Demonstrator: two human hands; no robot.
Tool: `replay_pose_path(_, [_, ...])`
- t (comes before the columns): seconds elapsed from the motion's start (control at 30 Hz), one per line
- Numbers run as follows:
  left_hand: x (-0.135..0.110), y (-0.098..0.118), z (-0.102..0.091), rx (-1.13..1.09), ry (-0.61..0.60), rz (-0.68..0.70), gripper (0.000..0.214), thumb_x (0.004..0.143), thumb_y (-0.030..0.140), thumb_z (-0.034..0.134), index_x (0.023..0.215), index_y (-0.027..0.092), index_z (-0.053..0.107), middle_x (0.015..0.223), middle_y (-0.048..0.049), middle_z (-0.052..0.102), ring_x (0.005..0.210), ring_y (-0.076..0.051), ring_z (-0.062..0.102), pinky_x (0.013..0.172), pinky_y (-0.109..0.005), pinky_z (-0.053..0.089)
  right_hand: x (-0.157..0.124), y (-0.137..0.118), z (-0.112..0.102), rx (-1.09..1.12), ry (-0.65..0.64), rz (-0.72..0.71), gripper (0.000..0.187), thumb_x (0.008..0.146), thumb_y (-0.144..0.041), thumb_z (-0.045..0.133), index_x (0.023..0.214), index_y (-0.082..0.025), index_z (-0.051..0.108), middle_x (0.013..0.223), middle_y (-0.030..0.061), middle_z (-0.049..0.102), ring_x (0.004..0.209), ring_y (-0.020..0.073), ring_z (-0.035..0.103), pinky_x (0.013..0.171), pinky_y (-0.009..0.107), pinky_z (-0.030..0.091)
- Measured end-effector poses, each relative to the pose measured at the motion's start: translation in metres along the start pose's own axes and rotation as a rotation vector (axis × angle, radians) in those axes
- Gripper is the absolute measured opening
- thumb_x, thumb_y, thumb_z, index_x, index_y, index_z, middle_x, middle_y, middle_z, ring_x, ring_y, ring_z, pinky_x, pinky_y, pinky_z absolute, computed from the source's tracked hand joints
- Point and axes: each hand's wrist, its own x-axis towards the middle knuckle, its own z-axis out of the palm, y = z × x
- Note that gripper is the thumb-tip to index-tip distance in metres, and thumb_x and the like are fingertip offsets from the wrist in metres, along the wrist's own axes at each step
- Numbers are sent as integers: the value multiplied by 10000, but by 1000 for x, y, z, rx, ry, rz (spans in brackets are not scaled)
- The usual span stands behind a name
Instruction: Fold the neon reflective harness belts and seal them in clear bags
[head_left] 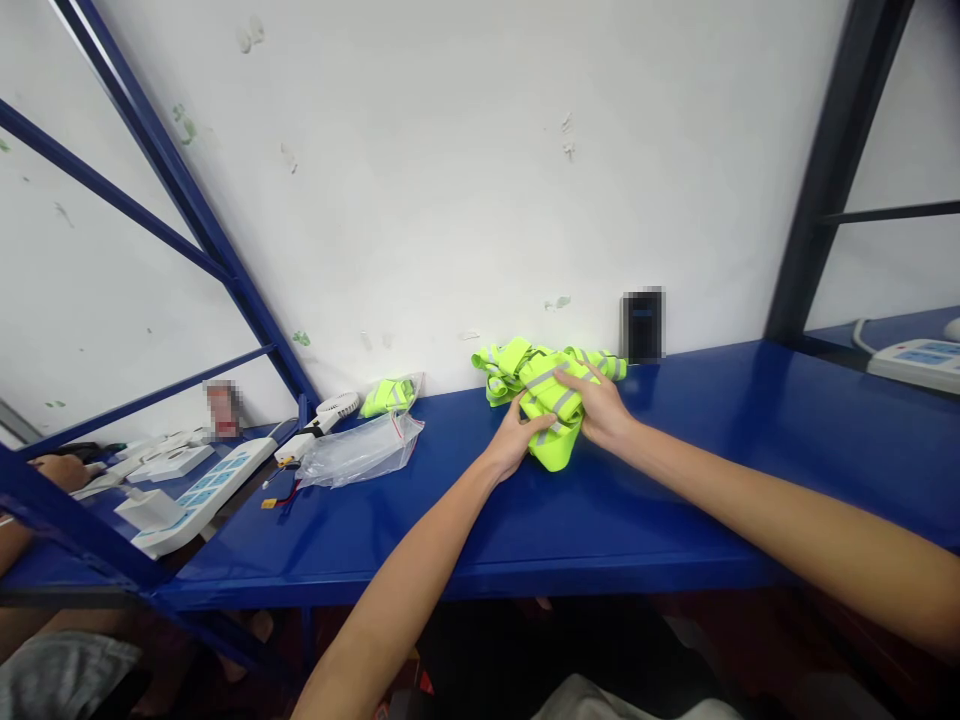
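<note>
Both hands grip a bunched, bright yellow-green reflective vest (553, 378) with grey stripes, above the blue tabletop. My left hand (517, 438) pinches its near left side, thumb on top and fingers underneath. At the right edge, my right hand (598, 405) is closed on the fabric, its thumb and fingers against the folds. Loose strips of the same material spread behind toward the wall; whether they belong to a second vest I cannot tell. Left of the hands, a folded yellow-green bundle (388, 397) sits in a clear bag, behind a flat clear plastic bag (364, 452).
A dark upright box (643, 327) stands against the wall. On the left are a small white fan (337, 404), a yellow connector (269, 504) with wires, and a long power strip (210, 492) beyond the blue frame post (247, 290). Another person's hand (60, 472) is at far left.
</note>
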Motion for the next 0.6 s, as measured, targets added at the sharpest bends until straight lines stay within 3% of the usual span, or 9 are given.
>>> replay_pose_path(0.07, [-3,3,-6,36,-68,-59,884,639,180,821,1404,216,378,1109,-121,689,991,-255,667,972,-454,469,4,-1,-2,63,-46,73,429,677,-279,791,1055,-252,589,1064,61,706,972,289,679,831,463,587])
replay_pose_path(0.2, [-5,10,-29,101,-182,-129,827,594,130,822,1340,231,479,1170,-118,671,1064,-264,642,979,-443,450,7,-11,-5,61,-105,76,308,764,-314,717,1048,-244,620,1111,72,712,1064,301,656,889,468,577])
replay_pose_path(0.3, [-4,13,-45,192,-159,-54,661,571,69,769,1199,189,603,1139,-95,684,1061,-247,628,957,-386,452,3,-19,-4,45,-153,102,282,792,-334,684,1055,-243,636,1135,74,708,1110,314,634,903,466,571])
replay_pose_path(0.4, [0,12,-52,262,-110,8,578,553,13,647,1107,179,658,1002,-47,715,927,-204,641,867,-324,472,0,-21,-3,40,-179,107,309,767,-332,716,1053,-239,644,1149,75,696,1097,312,635,895,449,569])
replay_pose_path(0.5, [3,9,-49,276,-11,17,547,516,8,533,1020,156,684,858,-22,712,777,-174,632,771,-291,481,0,-16,-6,-72,-131,-34,418,685,-333,796,1061,-258,630,1121,50,691,1077,301,631,895,439,554])
replay_pose_path(0.6, [5,6,-40,177,30,15,596,475,24,476,1026,141,672,933,-46,719,858,-216,649,806,-323,499,-1,-10,-9,-397,-58,-338,428,662,-381,805,1034,-254,634,1091,39,677,1088,311,597,967,470,483])
